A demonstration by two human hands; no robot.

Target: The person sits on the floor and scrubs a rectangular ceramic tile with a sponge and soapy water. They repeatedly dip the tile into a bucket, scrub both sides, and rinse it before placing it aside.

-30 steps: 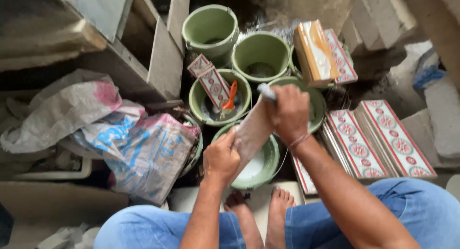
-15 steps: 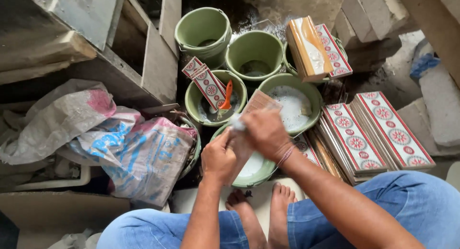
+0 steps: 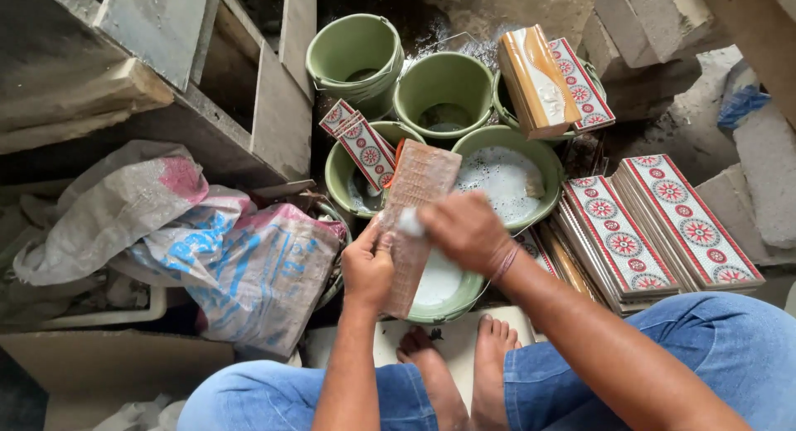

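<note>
The left hand (image 3: 367, 269) grips a long brownish tile (image 3: 414, 220) by its lower left edge, thumb on the face, and holds it slanted over the nearest green bucket (image 3: 452, 302), probably so that whatever runs off drops into the white liquid below. The right hand (image 3: 466, 230) is closed around a small pale pad or sponge (image 3: 410, 223), pressed against the tile's face about halfway up; what exactly the pad is, I cannot tell.

Just past the hands stand more green buckets: one with patterned tiles (image 3: 365, 149) leaning in it behind the held tile's top, one with foamy water (image 3: 504, 182) beyond the right hand, and two more farther back. A boxy orange-and-white tile stack (image 3: 535, 83) rests across the far rim. Right of the right hand lie stacks of red-and-white patterned tiles (image 3: 663, 224), close to the forearm. Left of the left hand slump dusty printed sacks (image 3: 240, 265), touching the buckets. Below the hands, bare feet (image 3: 460, 356) sit right against the near bucket, so there is little room to move.
</note>
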